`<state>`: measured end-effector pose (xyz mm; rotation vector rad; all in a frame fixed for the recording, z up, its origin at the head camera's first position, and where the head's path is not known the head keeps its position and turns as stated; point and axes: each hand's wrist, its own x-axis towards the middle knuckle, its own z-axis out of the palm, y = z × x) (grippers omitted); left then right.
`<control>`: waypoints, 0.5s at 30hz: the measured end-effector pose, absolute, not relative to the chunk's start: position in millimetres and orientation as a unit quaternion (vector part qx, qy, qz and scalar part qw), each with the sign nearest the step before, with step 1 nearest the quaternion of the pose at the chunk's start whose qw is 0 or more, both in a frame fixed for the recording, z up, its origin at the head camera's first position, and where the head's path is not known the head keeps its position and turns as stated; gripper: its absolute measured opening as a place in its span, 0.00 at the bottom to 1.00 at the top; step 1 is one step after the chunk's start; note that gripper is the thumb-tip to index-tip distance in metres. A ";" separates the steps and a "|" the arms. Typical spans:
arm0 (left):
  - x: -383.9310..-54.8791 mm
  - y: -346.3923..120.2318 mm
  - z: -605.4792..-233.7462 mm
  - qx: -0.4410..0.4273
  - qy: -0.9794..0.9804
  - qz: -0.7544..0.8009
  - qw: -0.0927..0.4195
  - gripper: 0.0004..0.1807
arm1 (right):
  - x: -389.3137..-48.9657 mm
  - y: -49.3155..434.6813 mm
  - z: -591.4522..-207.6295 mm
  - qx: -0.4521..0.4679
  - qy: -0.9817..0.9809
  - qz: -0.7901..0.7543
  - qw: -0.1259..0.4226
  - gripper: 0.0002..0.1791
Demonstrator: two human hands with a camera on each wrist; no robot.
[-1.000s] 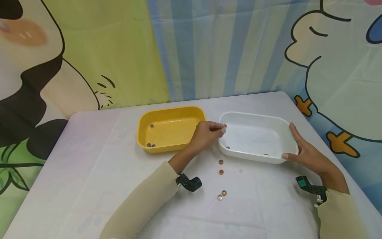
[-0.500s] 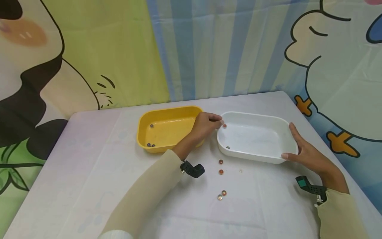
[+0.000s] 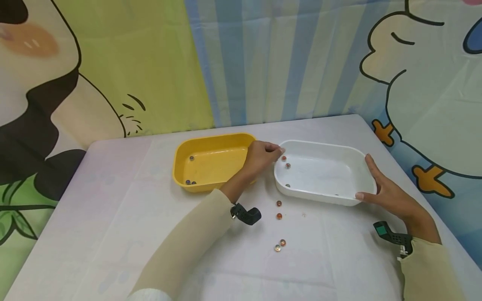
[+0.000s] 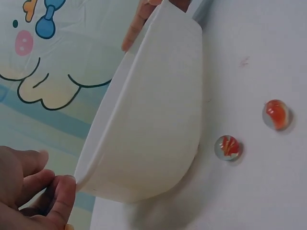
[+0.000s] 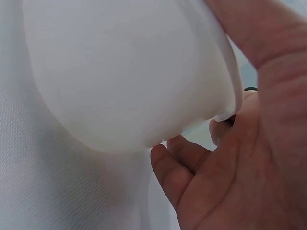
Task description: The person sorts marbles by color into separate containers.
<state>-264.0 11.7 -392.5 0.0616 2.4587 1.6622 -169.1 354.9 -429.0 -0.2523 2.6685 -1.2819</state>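
My left hand point(image 3: 260, 159) pinches the left end of the white tray point(image 3: 320, 198); in the left wrist view its fingertips point(image 4: 69, 184) meet the rim. My right hand point(image 3: 389, 194) grips the opposite end, thumb at the near corner and another finger at the far side. From the right wrist view, curled fingers point(image 5: 168, 167) bear against the outer wall of the tray. Inside the tray, an orange marble point(image 3: 284, 158), a second reddish one and a dull greenish marble point(image 3: 288, 185) lie towards the left end. The near wall hides part of the tray floor.
The yellow tray point(image 3: 211, 187) stands left of the white one, partly behind my left hand, with a few dark marbles point(image 3: 191, 158) inside. In front of the white tray, several orange and clear marbles point(image 3: 279, 216) lie on the white cloth. A printed curtain point(image 3: 256, 62) hangs behind the table.
My left hand has shifted slightly up to the tray's rim, and the tray's left end has edged left. A second reddish marble now shows inside there; the marble near the right front is almost hidden.
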 end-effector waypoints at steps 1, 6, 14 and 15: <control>-262.3 10.4 -393.7 0.030 0.824 0.560 0.082 0.12 | -169.4 354.8 -429.1 -0.085 0.895 -0.430 0.085 0.64; -251.3 5.2 -397.5 0.078 0.817 0.569 0.059 0.09 | -170.2 354.3 -427.5 -0.084 0.899 -0.423 0.082 0.64; -231.8 -1.6 -400.3 0.128 0.803 0.578 0.070 0.09 | -168.1 351.8 -425.2 -0.074 0.897 -0.426 0.086 0.64; -229.4 -3.0 -400.7 0.135 0.800 0.580 0.074 0.09 | -168.0 351.7 -425.2 -0.073 0.898 -0.426 0.086 0.64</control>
